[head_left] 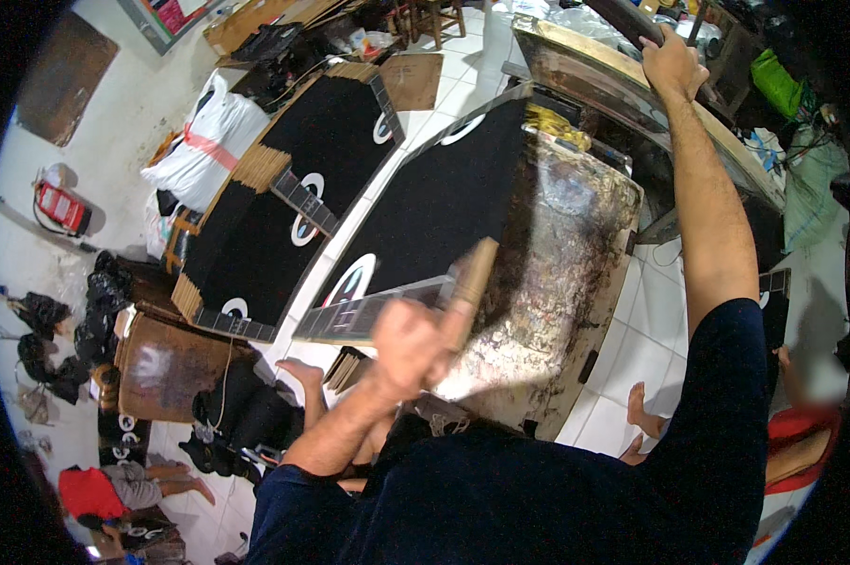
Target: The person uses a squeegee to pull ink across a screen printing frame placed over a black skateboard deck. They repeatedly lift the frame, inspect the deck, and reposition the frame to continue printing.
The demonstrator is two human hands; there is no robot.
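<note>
My left hand (411,348), smeared by motion, is closed round a flat, light-brown wooden piece (470,292). It is above the near edge of a large black sheet (434,198) with a grey printed strip and white ring prints. That sheet lies partly over a worn, paint-stained board (566,282). Out to the far right, my right hand (674,71) is raised, with its fingers wrapped round a long dark bar (623,21). Below that hand is a pale-edged, stained frame (594,61); whether the bar is joined to it I cannot tell.
Stacked black sheets (293,160) with brown layered edges lie to the left. Beyond them are a white plastic bag (208,132) and a wall-mounted red fire extinguisher (62,207). A person in red (95,494) is at lower left, and bare feet (641,414) show at right. Yellow cloth (557,127) lies by the board.
</note>
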